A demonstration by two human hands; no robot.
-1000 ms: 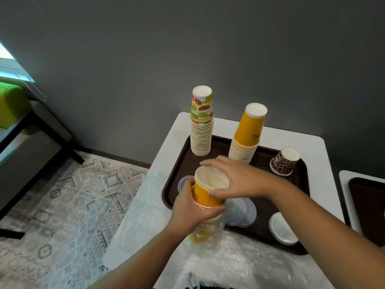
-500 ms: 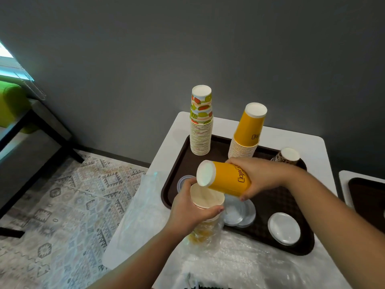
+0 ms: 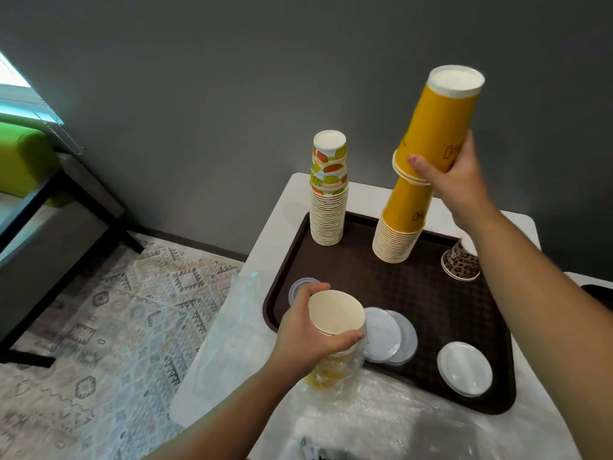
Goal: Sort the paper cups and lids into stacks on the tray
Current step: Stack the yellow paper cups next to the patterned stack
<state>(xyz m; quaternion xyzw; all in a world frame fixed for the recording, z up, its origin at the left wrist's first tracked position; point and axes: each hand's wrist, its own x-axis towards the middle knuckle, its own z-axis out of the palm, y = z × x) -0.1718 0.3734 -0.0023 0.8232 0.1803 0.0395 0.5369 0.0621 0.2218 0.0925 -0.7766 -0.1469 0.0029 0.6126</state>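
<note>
Yellow cup (image 3: 441,117): gripped inverted by right hand (image 3: 454,180), directly above yellow stack (image 3: 399,227) on tray (image 3: 365,270); not yet seated. Wrapped cup bundle (image 3: 335,330): clasped by left hand (image 3: 308,333), unsorted. Lids (image 3: 388,336) beside that grip: loosely piled.

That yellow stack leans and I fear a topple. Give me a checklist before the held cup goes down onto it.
1. Right hand grips the yellow cup: ok.
2. Cup upside down like the yellow stack: ok.
3. Cup seated fully on the stack: not ok, only its rim meets the top.
4. Stack upright: not ok, it leans right.
5. Left hand steadies the wrapped cups: ok.
6. Tray bare around the stack: ok.
</note>
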